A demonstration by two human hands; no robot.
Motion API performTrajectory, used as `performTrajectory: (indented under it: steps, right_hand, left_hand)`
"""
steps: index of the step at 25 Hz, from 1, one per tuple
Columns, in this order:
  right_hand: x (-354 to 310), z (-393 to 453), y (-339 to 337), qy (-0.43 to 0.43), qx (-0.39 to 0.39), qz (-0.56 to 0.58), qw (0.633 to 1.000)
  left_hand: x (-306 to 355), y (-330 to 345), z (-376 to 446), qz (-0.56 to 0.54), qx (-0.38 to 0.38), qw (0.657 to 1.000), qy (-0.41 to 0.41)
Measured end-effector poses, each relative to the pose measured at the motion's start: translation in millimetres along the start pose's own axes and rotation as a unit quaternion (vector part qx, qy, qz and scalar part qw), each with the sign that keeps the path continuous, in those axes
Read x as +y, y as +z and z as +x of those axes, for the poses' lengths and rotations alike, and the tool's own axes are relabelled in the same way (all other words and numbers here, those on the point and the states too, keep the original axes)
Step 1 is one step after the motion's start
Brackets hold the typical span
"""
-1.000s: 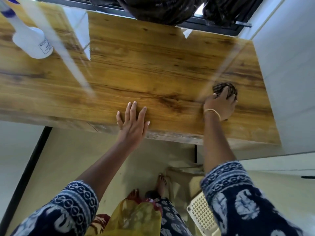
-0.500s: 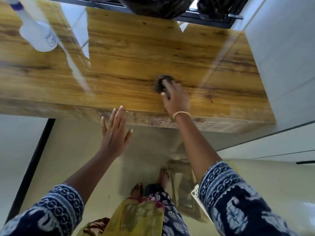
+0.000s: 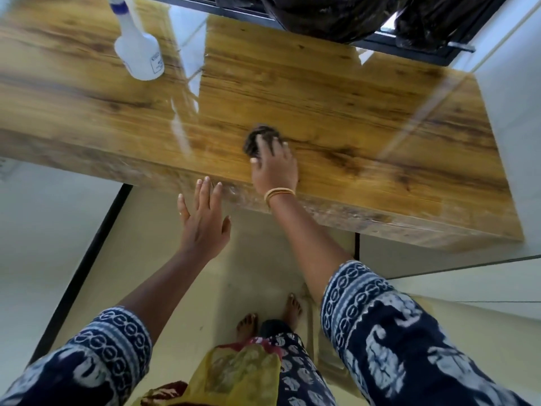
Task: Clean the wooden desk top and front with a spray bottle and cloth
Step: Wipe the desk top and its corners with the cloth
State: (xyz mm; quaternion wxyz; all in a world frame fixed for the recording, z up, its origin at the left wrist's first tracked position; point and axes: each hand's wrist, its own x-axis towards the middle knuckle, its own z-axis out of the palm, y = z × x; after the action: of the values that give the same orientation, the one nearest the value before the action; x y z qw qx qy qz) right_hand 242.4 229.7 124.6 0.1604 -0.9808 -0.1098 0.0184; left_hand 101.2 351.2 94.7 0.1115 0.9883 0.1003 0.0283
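The glossy wooden desk top (image 3: pixel 336 92) fills the upper half of the view, and its worn front edge (image 3: pixel 366 216) runs along below it. My right hand (image 3: pixel 273 168) presses a small dark bunched cloth (image 3: pixel 257 139) onto the top near the front edge, with the fingers laid over it. My left hand (image 3: pixel 203 221) hovers with straight, spread fingers just in front of the front edge and holds nothing; its fingertips reach the edge line. A white spray bottle (image 3: pixel 140 52) with a blue collar stands upright on the top at the back left.
A dark window frame with black plastic bags (image 3: pixel 336 16) runs behind the desk. A white wall (image 3: pixel 521 98) closes in the desk's right end. Below are pale floor, a black vertical strip (image 3: pixel 85 253) at the left, and my bare feet (image 3: pixel 269 317).
My right hand swept the cloth leftward from the desk's right end to its middle. My left hand lifted off the desk top and now hovers in front of the edge.
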Motion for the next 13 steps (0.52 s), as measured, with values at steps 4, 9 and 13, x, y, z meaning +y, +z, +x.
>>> performTrajectory:
  steps: [4, 9, 13]
  right_hand:
    - [-17.0, -7.4, 3.6, -0.242, -0.078, -0.016, 0.967]
    - [60.1, -10.7, -20.1, -0.260, -0.064, 0.030, 0.963]
    - [143.2, -19.6, -50.1, -0.141, -0.019, 0.034, 0.989]
  left_hand:
    - [2.8, 0.3, -2.4, 0.027, 0.003, 1.000, -0.013]
    - [31.0, 2.5, 2.0, 0.017, 0.016, 1.000, 0.019]
    - [81.0, 14.1, 10.5, 0.009, 0.009, 0.997, 0.079]
